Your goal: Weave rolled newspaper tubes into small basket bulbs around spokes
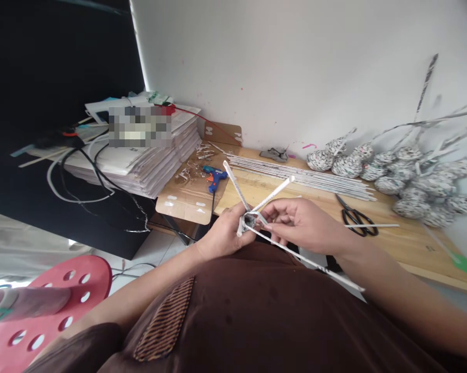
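Note:
Close to my body, my left hand [229, 228] is wrapped round a small woven paper piece [250, 221] with a round opening at its top. Rolled-paper strips stick out of it: two point up and apart, and a long paper strip [311, 263] runs down to the right under my right forearm. My right hand [288, 220] is at the piece's right side, thumb and fingers pinched on a short paper strip [261, 217] at the rim. The fingertips of my left hand are partly hidden behind the piece.
A blue glue gun [217, 178] lies on cardboard [183, 203]. Long paper rolls [299, 176] and black scissors [358, 217] lie on the wooden table [416, 248]. Several woven paper shapes [346, 166] stand by the wall. At left are a paper stack [151, 173] and a red stool [96, 274].

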Demonstrator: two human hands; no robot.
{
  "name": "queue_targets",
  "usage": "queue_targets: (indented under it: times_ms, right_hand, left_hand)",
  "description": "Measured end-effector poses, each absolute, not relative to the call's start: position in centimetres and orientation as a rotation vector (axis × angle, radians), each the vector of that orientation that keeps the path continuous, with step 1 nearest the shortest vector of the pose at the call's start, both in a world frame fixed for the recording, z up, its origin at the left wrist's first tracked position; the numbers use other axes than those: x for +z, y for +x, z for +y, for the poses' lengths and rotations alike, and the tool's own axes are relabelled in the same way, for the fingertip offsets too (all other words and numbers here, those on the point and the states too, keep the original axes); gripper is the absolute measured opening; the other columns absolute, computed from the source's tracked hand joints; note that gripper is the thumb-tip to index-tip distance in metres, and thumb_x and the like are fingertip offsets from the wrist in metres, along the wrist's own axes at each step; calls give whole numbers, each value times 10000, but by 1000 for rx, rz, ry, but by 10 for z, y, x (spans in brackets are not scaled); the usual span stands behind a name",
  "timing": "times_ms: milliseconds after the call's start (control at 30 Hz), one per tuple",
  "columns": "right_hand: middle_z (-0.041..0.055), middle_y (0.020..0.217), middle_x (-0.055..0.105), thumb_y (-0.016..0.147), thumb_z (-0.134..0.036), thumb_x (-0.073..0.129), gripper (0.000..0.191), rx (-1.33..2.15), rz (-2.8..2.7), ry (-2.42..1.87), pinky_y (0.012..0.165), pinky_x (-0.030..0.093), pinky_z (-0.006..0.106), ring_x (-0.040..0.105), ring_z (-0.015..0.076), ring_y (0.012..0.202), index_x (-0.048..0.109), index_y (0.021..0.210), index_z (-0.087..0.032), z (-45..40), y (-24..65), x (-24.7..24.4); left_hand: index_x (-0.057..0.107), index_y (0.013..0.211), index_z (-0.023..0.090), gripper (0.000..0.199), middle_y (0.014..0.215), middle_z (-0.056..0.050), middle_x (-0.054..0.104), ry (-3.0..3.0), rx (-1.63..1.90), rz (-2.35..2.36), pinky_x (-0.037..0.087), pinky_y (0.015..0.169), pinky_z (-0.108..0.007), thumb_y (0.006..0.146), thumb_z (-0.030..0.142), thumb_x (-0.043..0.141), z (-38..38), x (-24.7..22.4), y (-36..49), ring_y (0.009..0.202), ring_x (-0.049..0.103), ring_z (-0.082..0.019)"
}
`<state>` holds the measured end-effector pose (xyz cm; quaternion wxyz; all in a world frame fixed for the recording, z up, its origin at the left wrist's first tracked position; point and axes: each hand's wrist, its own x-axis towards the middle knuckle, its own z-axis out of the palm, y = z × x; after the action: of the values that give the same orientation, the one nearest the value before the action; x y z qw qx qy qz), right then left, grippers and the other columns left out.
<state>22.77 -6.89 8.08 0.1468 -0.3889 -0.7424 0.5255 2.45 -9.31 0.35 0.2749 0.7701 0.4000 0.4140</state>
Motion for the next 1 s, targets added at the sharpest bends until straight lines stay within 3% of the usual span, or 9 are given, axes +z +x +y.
queue_targets:
  times_ms: [267, 467, 700, 867, 1000]
  right_hand:
    - [-6, 652, 688, 839, -430, 747, 276, 1499, -1793, -966, 571, 584, 204, 671, 103, 578, 654, 848, -170, -77, 214, 75]
    - [15, 656, 720, 784, -451, 799, 319, 1491, -1583, -921, 591, 622, 227, 719, 137, 608, 646, 787, -171, -77, 200, 68]
    - [10, 757, 709, 783, -399, 813, 301, 1441, -1578, -948, 620, 652, 256, 757, 172, 687, 633, 849, -167, -77, 201, 61]
    - [10, 819, 704, 801, -398, 798, 318, 1375, -1617, -969, 612, 654, 270, 766, 190, 714, 626, 956, -181, -77, 202, 59]
    - [41, 844, 739, 826, -425, 765, 305, 1347, -1697, -999, 649, 663, 295, 767, 197, 727, 693, 980, -172, -75, 205, 66]
  left_hand:
    - [524, 1075, 174, 237, 752, 27, 560, 2089, 1210, 1000, 430, 605, -220, 869, 215, 633, -90, -6, 28, 637, 502, -99]
    - [520, 1079, 181, 278, 825, 4, 594, 2187, 1166, 1027, 462, 642, -239, 827, 171, 639, -89, -6, 29, 692, 550, -116]
    - [539, 1074, 170, 273, 843, -9, 612, 2145, 1156, 1067, 481, 662, -251, 821, 170, 640, -89, -7, 29, 718, 576, -130]
    - [529, 1212, 169, 414, 917, -25, 645, 2034, 1122, 1010, 503, 725, -263, 813, 150, 636, -88, -9, 30, 784, 598, -143]
    - [464, 1360, 169, 543, 892, -11, 629, 1906, 1095, 942, 491, 696, -248, 840, 163, 618, -89, -9, 30, 726, 553, -119]
